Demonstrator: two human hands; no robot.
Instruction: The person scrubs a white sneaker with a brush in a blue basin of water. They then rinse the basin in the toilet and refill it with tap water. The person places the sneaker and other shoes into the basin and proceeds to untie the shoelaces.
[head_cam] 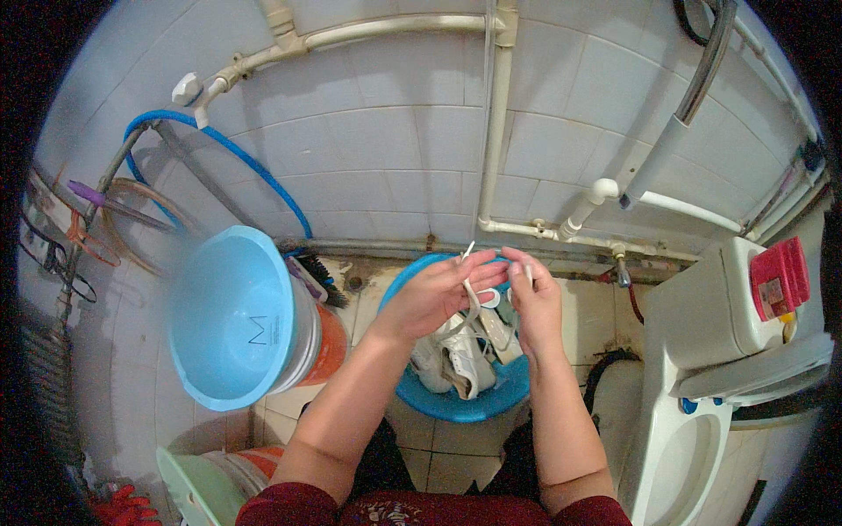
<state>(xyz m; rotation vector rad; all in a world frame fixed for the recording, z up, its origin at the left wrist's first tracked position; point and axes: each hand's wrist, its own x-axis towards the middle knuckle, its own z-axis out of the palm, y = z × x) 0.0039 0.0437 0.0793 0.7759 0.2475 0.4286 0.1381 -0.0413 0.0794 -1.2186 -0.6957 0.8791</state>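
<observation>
Over the blue basin (460, 413) I hold up a white shoelace (471, 299) in both hands. My left hand (431, 296) has the lace caught by the thumb, its fingers stretched out to the right. One lace tip sticks up past the thumb. My right hand (539, 302) pinches a white strand between thumb and bent fingers, and the fingertips of both hands almost meet. Below, white sneakers (470, 368) lie in the basin, partly hidden by my hands and wrists. A pale insole or shoe sole (498, 332) shows beside them.
At left, a light-blue basin (230, 322) stands tilted on an orange-and-white bucket (322, 348). A green basin (181, 486) sits lower left. The toilet (697, 368) is close on the right. Pipes (496, 131) and a blue hose (250, 164) run along the tiled wall.
</observation>
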